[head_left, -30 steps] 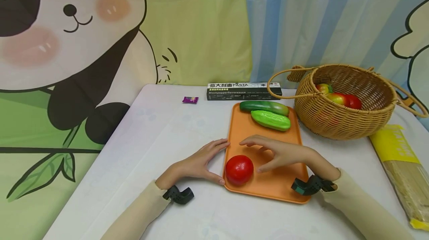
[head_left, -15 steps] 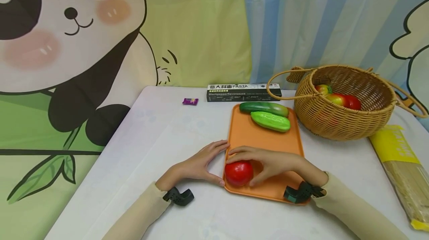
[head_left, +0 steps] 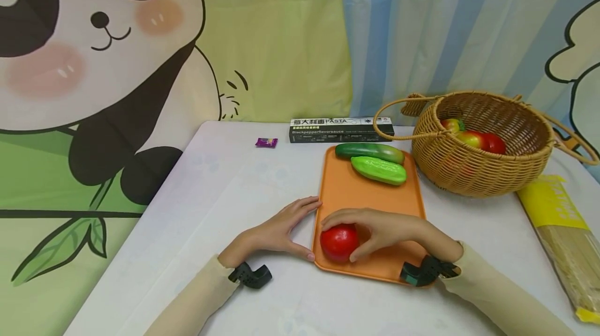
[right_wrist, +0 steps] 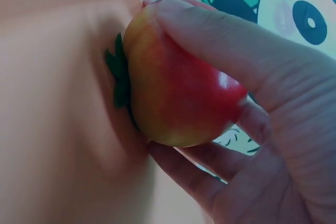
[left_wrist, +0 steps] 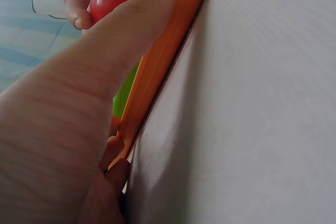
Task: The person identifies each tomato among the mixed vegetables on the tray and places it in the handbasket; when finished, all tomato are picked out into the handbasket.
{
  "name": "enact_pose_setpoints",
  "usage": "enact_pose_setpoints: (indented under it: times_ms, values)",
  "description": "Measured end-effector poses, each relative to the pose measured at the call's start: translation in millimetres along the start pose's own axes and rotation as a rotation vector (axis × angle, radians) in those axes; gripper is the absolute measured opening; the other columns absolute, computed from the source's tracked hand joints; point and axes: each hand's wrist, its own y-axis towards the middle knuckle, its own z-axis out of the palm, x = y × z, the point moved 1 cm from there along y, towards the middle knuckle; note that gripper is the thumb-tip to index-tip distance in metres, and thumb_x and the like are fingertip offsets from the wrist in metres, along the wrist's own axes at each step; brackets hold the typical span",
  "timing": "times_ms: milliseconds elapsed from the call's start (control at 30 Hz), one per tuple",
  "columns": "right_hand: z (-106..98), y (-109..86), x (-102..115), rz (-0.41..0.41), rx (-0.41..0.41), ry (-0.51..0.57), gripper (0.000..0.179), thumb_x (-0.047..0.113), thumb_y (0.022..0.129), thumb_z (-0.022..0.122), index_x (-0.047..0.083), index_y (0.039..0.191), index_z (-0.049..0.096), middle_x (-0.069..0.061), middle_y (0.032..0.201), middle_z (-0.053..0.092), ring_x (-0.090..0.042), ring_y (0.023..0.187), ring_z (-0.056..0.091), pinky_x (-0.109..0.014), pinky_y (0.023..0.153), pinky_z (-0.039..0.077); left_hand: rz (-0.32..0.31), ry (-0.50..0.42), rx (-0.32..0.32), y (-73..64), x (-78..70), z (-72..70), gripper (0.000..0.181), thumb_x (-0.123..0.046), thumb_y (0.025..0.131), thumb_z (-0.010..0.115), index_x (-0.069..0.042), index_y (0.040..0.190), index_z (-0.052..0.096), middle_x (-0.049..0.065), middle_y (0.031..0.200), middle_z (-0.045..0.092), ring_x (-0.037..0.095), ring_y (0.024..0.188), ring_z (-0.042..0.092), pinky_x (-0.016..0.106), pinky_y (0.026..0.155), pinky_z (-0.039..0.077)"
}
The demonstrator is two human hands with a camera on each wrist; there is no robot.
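My right hand (head_left: pixel 380 227) grips a red tomato (head_left: pixel 338 245) at the near left of the orange tray (head_left: pixel 363 198). In the right wrist view, the thumb lies on one side of the tomato (right_wrist: pixel 178 82) and the fingers on the other. Its green leaves face the tray, and its lower part is yellowish. Beside the tray's left edge, my left hand (head_left: pixel 277 227) is spread, with the thumb and fingertips at the rim (left_wrist: pixel 157 66). A dark green cucumber (head_left: pixel 367 152) and a light green cucumber (head_left: pixel 378 170) lie at the tray's far end.
A wicker basket (head_left: pixel 478 172) holding several red and yellow-green pieces stands right of the tray. Near it lies a yellow-ended pack of noodles (head_left: pixel 560 237). Behind the tray sits a black pasta box (head_left: pixel 328 132), with a small purple packet (head_left: pixel 266 142) to its left.
My right hand has come down and left onto the tomato and closed around it. The tomato has shifted slightly right. My left hand has stayed at the tray's edge.
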Motion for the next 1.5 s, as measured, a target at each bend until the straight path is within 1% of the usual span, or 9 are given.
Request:
enact_pose_setpoints:
  times_ms: [267, 633, 700, 867, 933, 1100, 1233, 1433, 1500]
  values:
    - [-5, -10.7, 1, 0.045, -0.013, 0.013, 0.065, 0.022, 0.084, 0.078, 0.015, 0.141, 0.048, -0.001, 0.143, 0.048, -0.019, 0.13, 0.044, -0.036, 0.106, 0.043, 0.004, 0.014, -0.007, 0.9, 1.6, 0.7, 0.106, -0.046, 0.073, 0.083, -0.018, 0.156, 0.023, -0.002, 0.162, 0.015, 0.021, 0.148, 0.015, 0.051, 0.118, 0.021]
    - [-11, -22.4, 0, 0.037, -0.037, -0.026, 0.063, 0.025, 0.085, 0.077, 0.014, 0.14, 0.049, -0.002, 0.14, 0.05, -0.019, 0.129, 0.046, -0.036, 0.104, 0.045, 0.001, 0.021, -0.008, 0.3, 1.7, -0.3, 0.107, -0.046, 0.073, 0.084, -0.016, 0.156, 0.023, -0.001, 0.162, 0.015, 0.022, 0.148, 0.015, 0.049, 0.118, 0.021]
    - [-12, -24.6, 1, 0.048, -0.034, -0.024, 0.061, 0.026, 0.085, 0.077, 0.014, 0.139, 0.05, -0.001, 0.139, 0.051, -0.019, 0.127, 0.047, -0.036, 0.104, 0.045, 0.0, 0.021, -0.006, 0.4, 1.9, -0.2, 0.107, -0.046, 0.073, 0.084, -0.017, 0.156, 0.023, -0.001, 0.162, 0.015, 0.021, 0.148, 0.015, 0.049, 0.118, 0.02]
    - [-17, -31.0, 4, 0.106, -0.027, -0.018, 0.059, 0.03, 0.084, 0.078, 0.016, 0.136, 0.053, 0.001, 0.134, 0.054, -0.018, 0.123, 0.049, -0.037, 0.101, 0.047, -0.002, 0.019, -0.002, 0.3, 2.1, 0.5, 0.108, -0.046, 0.073, 0.084, -0.018, 0.156, 0.022, -0.002, 0.162, 0.014, 0.021, 0.148, 0.014, 0.049, 0.118, 0.02]
    - [-19, -33.6, 6, 0.12, -0.03, -0.01, 0.058, 0.031, 0.084, 0.077, 0.016, 0.135, 0.053, 0.0, 0.133, 0.055, -0.018, 0.122, 0.05, -0.037, 0.1, 0.048, 0.0, 0.023, -0.002, 0.4, 2.2, 0.8, 0.108, -0.046, 0.073, 0.084, -0.018, 0.156, 0.022, -0.002, 0.162, 0.014, 0.021, 0.148, 0.015, 0.049, 0.118, 0.02]
    - [-26, -41.1, 9, 0.127, -0.068, -0.011, 0.055, 0.032, 0.086, 0.076, 0.015, 0.134, 0.054, -0.001, 0.13, 0.057, -0.017, 0.116, 0.053, -0.034, 0.093, 0.051, 0.002, 0.02, -0.003, 0.4, 0.7, 0.3, 0.107, -0.045, 0.073, 0.084, -0.017, 0.156, 0.022, -0.001, 0.162, 0.015, 0.021, 0.148, 0.015, 0.049, 0.118, 0.02]
    - [-33, -48.2, 13, 0.17, -0.111, -0.005, 0.055, 0.027, 0.086, 0.077, 0.016, 0.135, 0.054, 0.002, 0.13, 0.056, -0.014, 0.114, 0.053, -0.032, 0.09, 0.051, 0.002, 0.018, -0.003, 0.5, 0.5, 0.4, 0.108, -0.045, 0.073, 0.084, -0.017, 0.156, 0.022, -0.001, 0.162, 0.015, 0.021, 0.148, 0.015, 0.049, 0.118, 0.02]
    - [-40, -55.5, 16, 0.17, -0.158, 0.002, 0.056, 0.021, 0.086, 0.076, 0.012, 0.136, 0.052, -0.003, 0.132, 0.056, -0.017, 0.114, 0.055, -0.035, 0.09, 0.053, 0.007, 0.024, -0.007, 0.3, 1.2, 0.0, 0.109, -0.047, 0.073, 0.084, -0.018, 0.156, 0.021, -0.002, 0.162, 0.014, 0.021, 0.148, 0.015, 0.05, 0.118, 0.02]
    - [-42, -57.9, 17, 0.175, -0.174, -0.004, 0.056, 0.02, 0.086, 0.076, 0.013, 0.136, 0.052, -0.004, 0.132, 0.055, -0.017, 0.114, 0.055, -0.035, 0.089, 0.053, 0.009, 0.025, -0.007, 0.4, 1.5, 0.0, 0.109, -0.047, 0.073, 0.084, -0.019, 0.157, 0.02, -0.002, 0.162, 0.014, 0.021, 0.148, 0.015, 0.049, 0.118, 0.02]
